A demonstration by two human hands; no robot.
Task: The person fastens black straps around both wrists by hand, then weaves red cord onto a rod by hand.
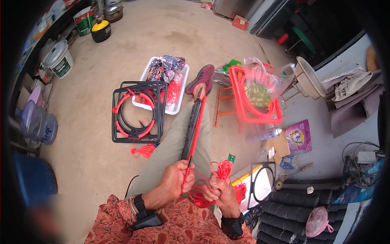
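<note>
Well to the left of the white tray (175,109) stand a blue tub (34,179), a clear bluish jug (40,128) and a lidded white bucket (61,61). Black frames (134,141) with a red-banded ring sit at the tray's left, overlapping it in the view, and a hank of red cord (144,151) lies on the person's side of the tray. Inside the tray are a patterned cloth (165,68) and more red cord. Also on the person's side of the tray, the left hand (177,177) is closed round the lower end of a long black piece (189,132) edged with red cording, which slants up to just right of the tray. Further right, the right hand (220,190) is closed on a looped red bundle (222,170); a red strand runs between the hands. Right of the tray, apart from it, red frames (239,116) bear a clear plastic bag (256,73) with green contents. Dark rolls (300,199) lie well right of the tray, nearer the person.
</note>
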